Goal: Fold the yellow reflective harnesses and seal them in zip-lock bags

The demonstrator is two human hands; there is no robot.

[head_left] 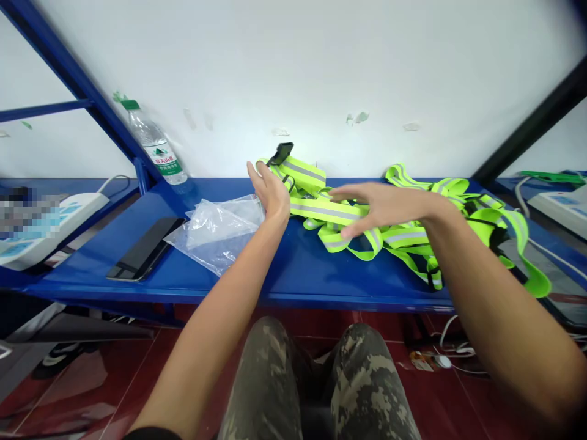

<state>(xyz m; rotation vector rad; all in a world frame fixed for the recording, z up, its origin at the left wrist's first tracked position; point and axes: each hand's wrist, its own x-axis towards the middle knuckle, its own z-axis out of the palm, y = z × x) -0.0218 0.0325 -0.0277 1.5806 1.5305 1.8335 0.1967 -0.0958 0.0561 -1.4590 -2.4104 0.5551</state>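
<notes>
A tangle of neon-yellow reflective straps [408, 237] with grey stripes lies across the middle and right of the blue shelf [302, 275]. At its left end, a black plastic buckle [281, 153] sticks up near the wall. My left hand [271, 190] is beside this end, its fingers stretched out against the yellow webbing. Over the middle of the straps hovers my right hand [385, 205], thumb and fingers apart. Whether its fingertips touch the webbing I cannot tell. Left of my left hand lie clear plastic bags [215, 229], flat and partly overlapping.
A black phone [145, 249] rests at the shelf's left. Behind it, a water bottle [158, 146] leans near the wall and blue frame post. White power strips [55, 226] sit on the neighbouring left shelf. My knees are below the front edge; cables [452, 342] trail at lower right.
</notes>
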